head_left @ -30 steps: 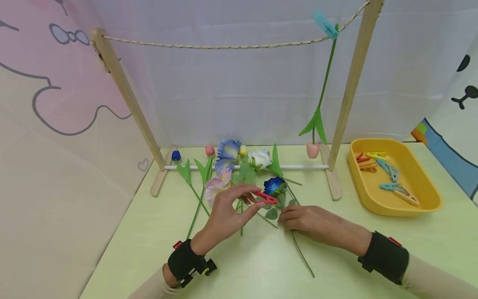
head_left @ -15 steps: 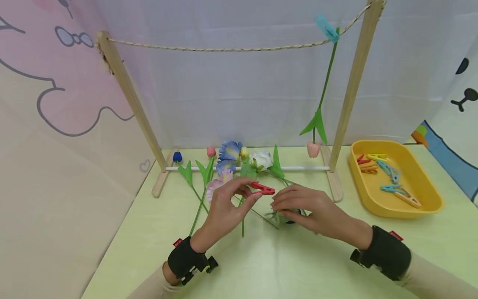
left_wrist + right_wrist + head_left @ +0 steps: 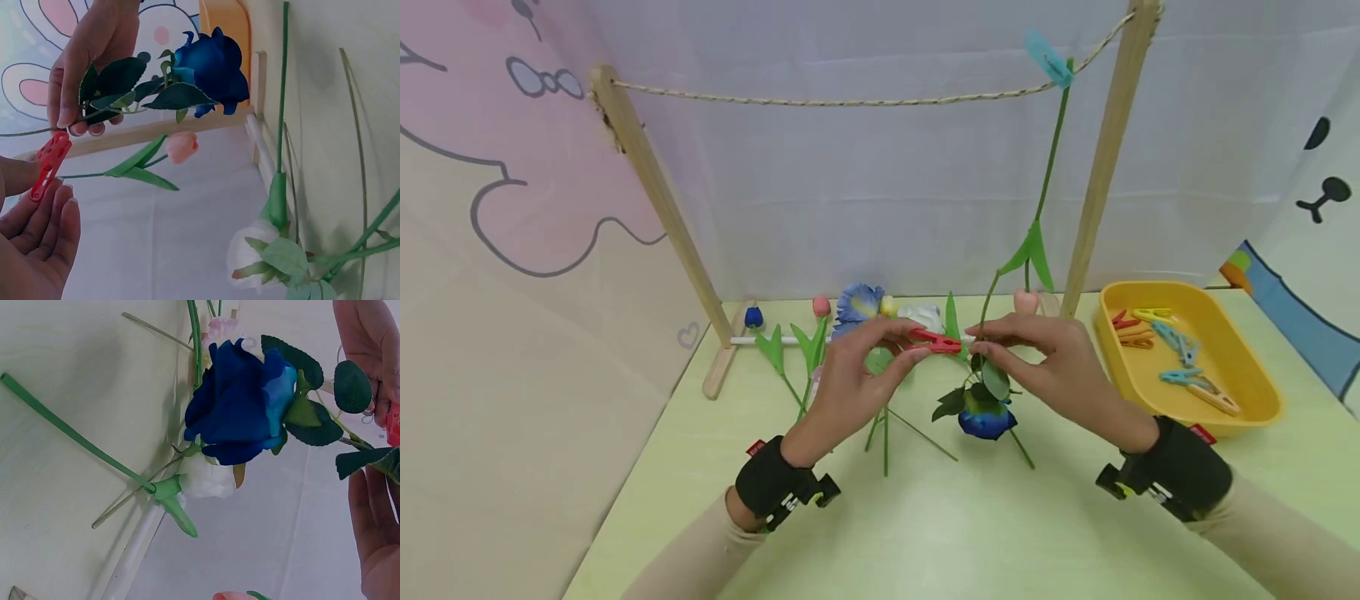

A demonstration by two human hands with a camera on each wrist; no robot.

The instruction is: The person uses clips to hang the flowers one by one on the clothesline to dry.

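Observation:
My left hand pinches a red clothespin between thumb and fingers, above the table. Its tip points at my right hand, which pinches the thin stem of a blue rose. The rose hangs head down, just above the table, with dark leaves under my fingers. In the left wrist view the red clothespin sits just below the held stem, close to the blue rose. The right wrist view shows the blue rose up close.
A rope runs between two wooden posts. A teal clothespin holds a pink tulip hanging head down at the right post. A yellow tray with several clothespins stands at the right. Other flowers, among them a white rose, lie by the rack's base.
My right hand picked the blue rose up off the table; it now hangs head down. Both hands rose and moved toward the rack, and the red clothespin came up to the stem.

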